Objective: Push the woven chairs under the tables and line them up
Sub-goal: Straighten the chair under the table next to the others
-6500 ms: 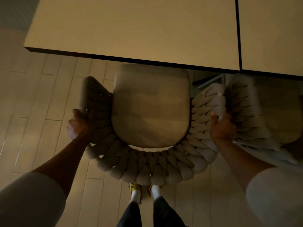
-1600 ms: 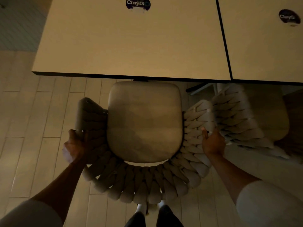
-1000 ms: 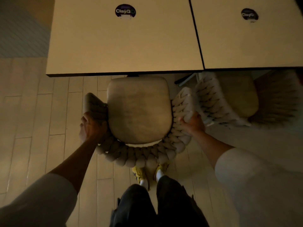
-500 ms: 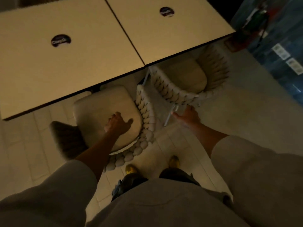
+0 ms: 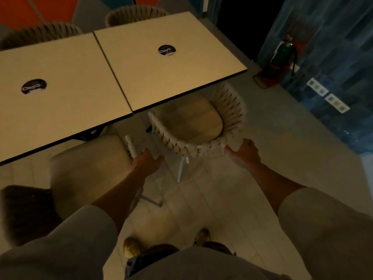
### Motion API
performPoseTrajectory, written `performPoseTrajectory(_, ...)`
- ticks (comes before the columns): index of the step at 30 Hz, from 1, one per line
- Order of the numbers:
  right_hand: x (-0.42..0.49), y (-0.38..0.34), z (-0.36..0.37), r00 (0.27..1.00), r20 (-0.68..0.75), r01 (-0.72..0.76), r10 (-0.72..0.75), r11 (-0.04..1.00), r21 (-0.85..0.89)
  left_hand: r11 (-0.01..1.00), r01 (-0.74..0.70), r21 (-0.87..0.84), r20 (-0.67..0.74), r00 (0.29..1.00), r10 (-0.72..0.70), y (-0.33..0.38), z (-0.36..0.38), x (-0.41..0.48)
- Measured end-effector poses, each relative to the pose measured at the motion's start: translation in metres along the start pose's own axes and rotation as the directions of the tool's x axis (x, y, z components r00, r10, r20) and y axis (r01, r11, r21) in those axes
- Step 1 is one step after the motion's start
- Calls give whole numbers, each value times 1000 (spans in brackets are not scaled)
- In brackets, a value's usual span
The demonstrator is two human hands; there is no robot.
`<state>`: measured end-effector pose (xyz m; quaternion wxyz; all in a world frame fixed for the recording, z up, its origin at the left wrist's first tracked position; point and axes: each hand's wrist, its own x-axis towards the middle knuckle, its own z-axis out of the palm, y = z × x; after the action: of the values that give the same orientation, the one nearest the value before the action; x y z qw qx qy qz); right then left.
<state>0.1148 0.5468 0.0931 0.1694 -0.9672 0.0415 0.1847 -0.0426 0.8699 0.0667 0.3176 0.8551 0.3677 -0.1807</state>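
Two beige square tables stand side by side, the left table (image 5: 60, 81) and the right table (image 5: 167, 73). The right woven chair (image 5: 193, 120) sits half under the right table, its seat front hidden by the tabletop. My right hand (image 5: 245, 153) touches the rear right of its woven back, thumb spread toward the rim. The left woven chair (image 5: 86, 170) stands half under the left table, its woven back in shadow at the lower left. My left hand (image 5: 147, 162) hovers in the gap between the two chairs, fingers apart and holding nothing.
Two more woven chairs (image 5: 137, 13) (image 5: 40, 33) stand at the tables' far side. A fire extinguisher (image 5: 282, 55) stands by the blue wall on the right, with wall sockets (image 5: 327, 98) below. My yellow shoes (image 5: 131, 247) are on the pale tiled floor.
Both hands have let go of the left chair. I have turned right; my right hand has risen to the right chair's back rim, and my left hand has left the left seat cushion.
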Motion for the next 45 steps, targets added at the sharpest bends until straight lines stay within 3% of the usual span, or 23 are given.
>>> performPoseTrajectory(7,72,0,-45,996,30,82,-82,997,-5,997,48,-56,-63,997,-51,63,17,15)
performPoseTrajectory(14,156,-37,-50,985,43,171,-169,984,-45,950,144,-278,-84,981,-173,79,26,90)
performPoseTrajectory(20,240,-54,-46,986,69,157,-149,979,-127,849,309,-429,-9,938,-346,113,41,165)
performPoseTrajectory(24,306,-65,-36,985,96,152,-141,981,-118,714,414,-564,47,880,-473,114,53,208)
performPoseTrajectory(27,347,-71,-30,980,115,177,-160,972,-153,620,430,-656,45,843,-536,115,62,225)
performPoseTrajectory(31,411,-85,-19,970,163,212,-182,960,-186,577,434,-692,-13,791,-611,119,66,256)
performPoseTrajectory(36,484,-94,5,967,164,223,-193,956,-189,655,377,-655,-137,793,-594,124,77,281)
performPoseTrajectory(40,522,-80,24,971,134,222,-200,959,-178,734,343,-587,-309,743,-594,131,104,280)
performPoseTrajectory(45,537,-71,31,956,119,287,-266,935,-211,778,295,-554,-414,713,-565,124,117,281)
